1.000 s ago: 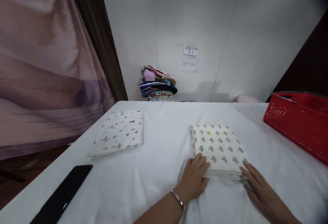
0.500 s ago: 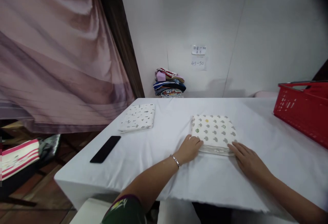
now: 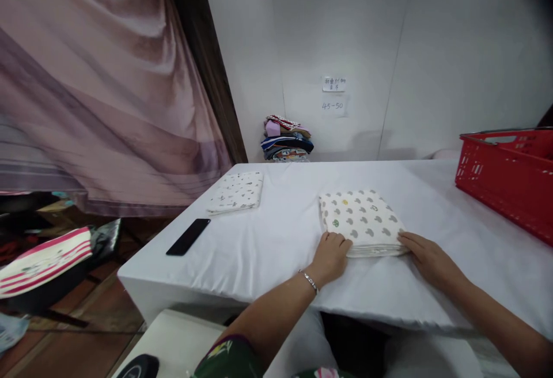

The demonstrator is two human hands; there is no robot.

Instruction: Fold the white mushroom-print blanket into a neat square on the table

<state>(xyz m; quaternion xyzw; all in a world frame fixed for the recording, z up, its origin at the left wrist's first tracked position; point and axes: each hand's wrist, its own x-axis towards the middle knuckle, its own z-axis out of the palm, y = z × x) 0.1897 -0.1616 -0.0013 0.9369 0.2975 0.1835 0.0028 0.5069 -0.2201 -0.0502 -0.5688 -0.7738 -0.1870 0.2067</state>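
A folded white cloth [image 3: 360,216] printed with grey mushroom-like shapes, plus a few green and yellow ones, lies flat on the white-covered table [image 3: 285,239]. Its layered folded edge faces me. My left hand [image 3: 332,258], a silver bracelet at its wrist, has its fingers curled onto the near left corner. At the near right corner, my right hand [image 3: 434,260] grips the cloth with its fingertips, thumb hidden beneath. Farther left lies a second folded white cloth [image 3: 237,192] with small dark prints, apart from both hands.
A black phone-like slab [image 3: 188,237] lies near the table's left edge. On the right stands a red plastic basket [image 3: 503,185]. Stacked folded fabrics [image 3: 286,140] rise behind the far edge. A chair [image 3: 52,268] with a striped cloth is at left.
The patterned cloth has turned slightly on the table, its near right corner shifting right with my right hand. My left hand stays at the near left corner. The view has shifted a little.
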